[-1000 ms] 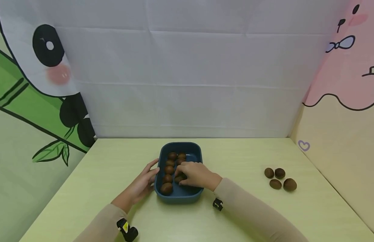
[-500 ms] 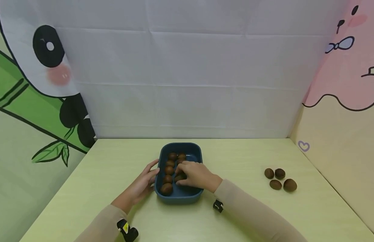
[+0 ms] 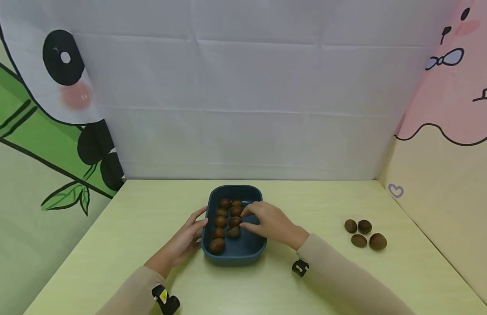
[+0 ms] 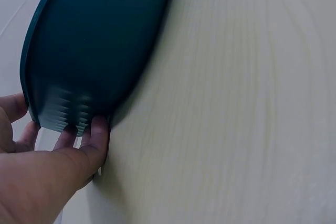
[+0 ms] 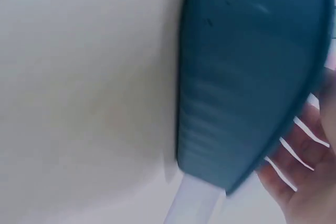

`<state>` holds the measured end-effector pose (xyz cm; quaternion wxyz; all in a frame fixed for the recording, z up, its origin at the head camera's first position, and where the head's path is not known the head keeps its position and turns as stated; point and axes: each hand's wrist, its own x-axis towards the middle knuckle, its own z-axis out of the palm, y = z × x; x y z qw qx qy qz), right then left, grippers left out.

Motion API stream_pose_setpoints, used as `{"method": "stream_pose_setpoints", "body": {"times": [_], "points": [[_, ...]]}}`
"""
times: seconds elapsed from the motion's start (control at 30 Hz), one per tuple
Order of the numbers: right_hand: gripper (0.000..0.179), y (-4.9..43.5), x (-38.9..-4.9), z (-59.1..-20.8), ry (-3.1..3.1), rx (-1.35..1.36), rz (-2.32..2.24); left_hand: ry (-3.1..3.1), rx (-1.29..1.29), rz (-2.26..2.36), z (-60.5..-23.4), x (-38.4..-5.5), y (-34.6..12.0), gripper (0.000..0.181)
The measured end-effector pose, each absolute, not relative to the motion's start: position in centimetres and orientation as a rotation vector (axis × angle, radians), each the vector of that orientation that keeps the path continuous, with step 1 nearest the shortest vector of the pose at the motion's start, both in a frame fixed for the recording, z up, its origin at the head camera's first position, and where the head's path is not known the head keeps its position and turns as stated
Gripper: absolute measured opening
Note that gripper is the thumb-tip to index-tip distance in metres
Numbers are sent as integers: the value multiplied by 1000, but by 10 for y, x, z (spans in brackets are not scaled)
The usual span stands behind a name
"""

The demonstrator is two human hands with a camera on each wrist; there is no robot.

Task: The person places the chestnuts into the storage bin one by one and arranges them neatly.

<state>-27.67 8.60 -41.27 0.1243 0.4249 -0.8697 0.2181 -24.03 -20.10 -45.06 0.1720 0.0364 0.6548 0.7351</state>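
A dark blue, deep rectangular box (image 3: 243, 259) stands on the table, with brown chestnuts (image 3: 220, 222) set in two columns along its left half. My left hand (image 3: 182, 243) rests against the box's left wall, fingers spread; in the left wrist view its fingertips (image 4: 100, 124) touch the ribbed side. Over the box's right rim hovers my right hand (image 3: 272, 223), thumb and forefinger parted beside the right column and holding nothing visible. The nearest chestnut (image 3: 233, 232) of that column lies just left of the thumb. In the right wrist view the fingers (image 5: 296, 153) show past the box wall.
Several loose chestnuts (image 3: 378, 241) lie on the pale wooden table (image 3: 314, 201) to the right. A white sheet (image 3: 251, 109) hangs behind the table, between cartoon-painted side walls. Both wrists carry small black cameras (image 3: 300, 267).
My right hand has let go of a chestnut in the right column and drawn back to the right, fingers parted. The chestnut stays at the column's near end. My left hand is still.
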Motion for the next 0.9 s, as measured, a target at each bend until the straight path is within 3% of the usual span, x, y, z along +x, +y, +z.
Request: {"method": "stream_pose_setpoints", "body": {"times": [0.53,0.9], "points": [[23,210,-273,-410,-2709,777,660,1853,111,2095,-451,-241,-202,65],[33,295,-260,-417,-2829,417,700,1879,119,2072,-452,-242,-201,65]]}}
